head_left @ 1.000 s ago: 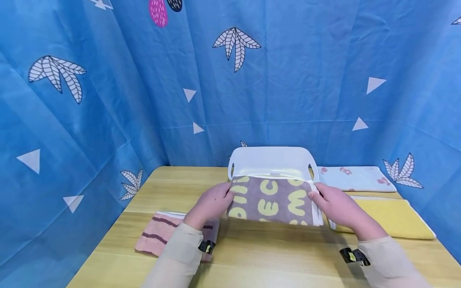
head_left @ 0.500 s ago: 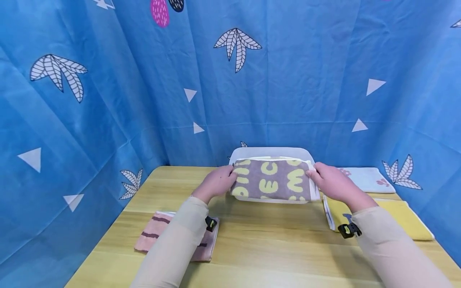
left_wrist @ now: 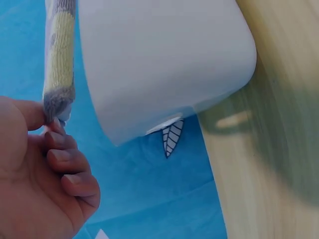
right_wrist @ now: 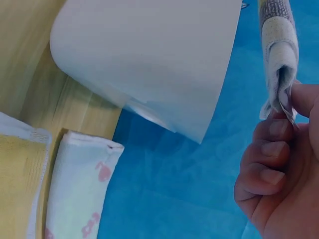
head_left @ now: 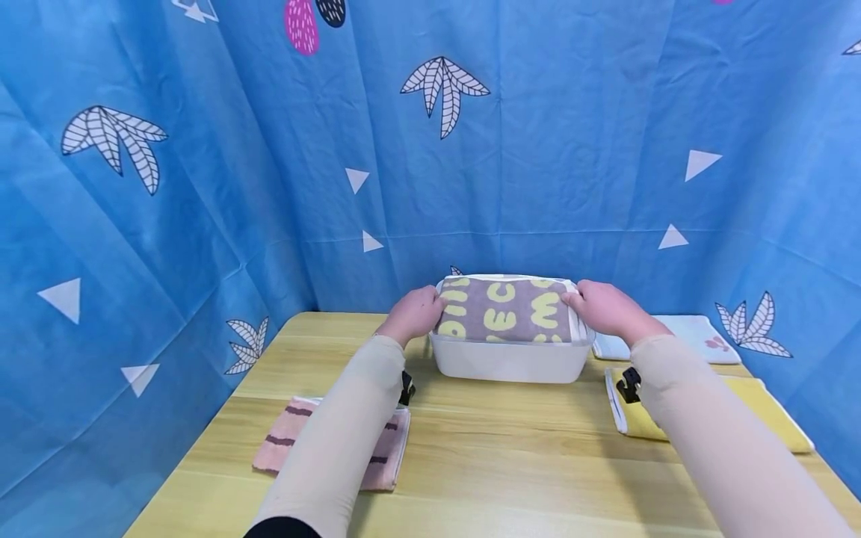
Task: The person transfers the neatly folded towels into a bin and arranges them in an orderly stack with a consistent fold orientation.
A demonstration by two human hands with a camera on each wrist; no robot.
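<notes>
Both hands pinch a folded towel (head_left: 504, 310) by its ends, left hand (head_left: 417, 314) on the left edge, right hand (head_left: 602, 308) on the right, holding it flat over the white bin (head_left: 511, 362) at the table's far side. Uneven letting go could unfold it or drape it over the rim.

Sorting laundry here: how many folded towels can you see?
4: brown lettered towel held over the white tub, pink striped towel front left, yellow towel right, white flowered towel behind it. The tub may hide more.
</notes>
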